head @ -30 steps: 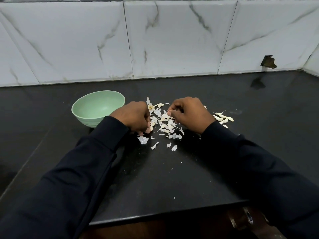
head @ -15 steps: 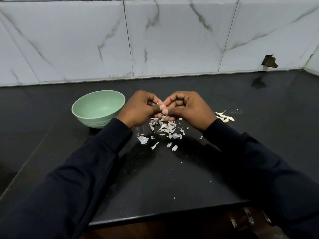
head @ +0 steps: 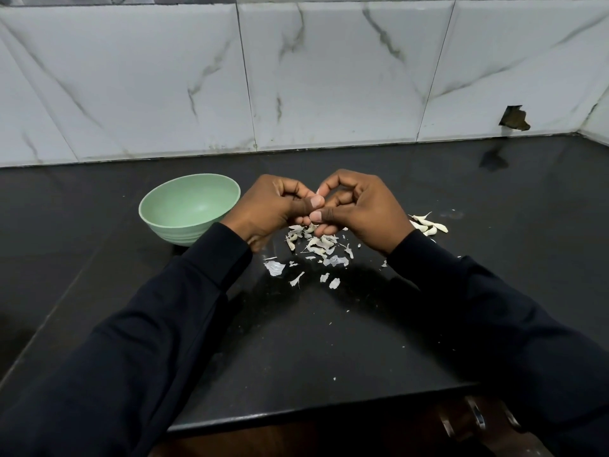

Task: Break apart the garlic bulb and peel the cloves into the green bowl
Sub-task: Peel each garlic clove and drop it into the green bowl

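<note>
Just above the glossy black stone countertop, the person's left hand and right hand hover close together, knuckles up and fingers curled inward. Both thumbs meet at the middle, nail beside nail, and the right forefinger bends round to make a ring with its thumb. Between the fingertips a thin pale sliver of garlic pokes out. Both hands pinch around that spot, though most of what they grip is hidden behind the fingers.

Directly under the hands lies a scatter of white papery garlic peel, with a few bigger flakes nearer the person. A small cluster of pale curved garlic cloves sits on the counter just beside the right wrist. The round pale-green bowl stands upright just left of the left hand, apart from the peel. Dark long sleeves cover both arms to the wrist.
</note>
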